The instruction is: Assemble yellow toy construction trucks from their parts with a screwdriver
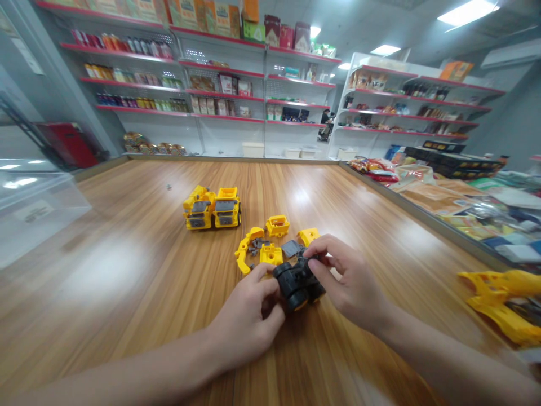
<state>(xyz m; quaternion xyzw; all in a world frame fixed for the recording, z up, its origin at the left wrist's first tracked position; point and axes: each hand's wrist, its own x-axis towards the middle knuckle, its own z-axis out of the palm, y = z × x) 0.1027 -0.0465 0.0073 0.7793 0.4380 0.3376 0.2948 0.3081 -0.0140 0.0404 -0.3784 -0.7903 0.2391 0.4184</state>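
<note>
A black toy truck chassis [291, 282] with fat wheels stands on the wooden table between my hands. My left hand [249, 313] is closed against its left side, the index finger over a wheel. At the chassis's upper right, my right hand [344, 276] pinches with thumb and index finger; whatever lies between the fingertips is small, dark and mostly hidden. Just beyond lie loose toy parts: a curved yellow arm [243, 254], a yellow cab piece [271, 255], a yellow frame [277, 225], a grey plate [290, 248] and another yellow piece [309, 235]. Small grey bits [256, 246] lie among them.
Two assembled yellow toy trucks [227, 207] stand farther back on the left. A clear plastic bin [40, 217] is at the left edge. More yellow parts [502, 301] sit at the right edge. Packaged goods [465, 197] lie beyond the table's right rim, and stocked shelves [224, 70] line the back.
</note>
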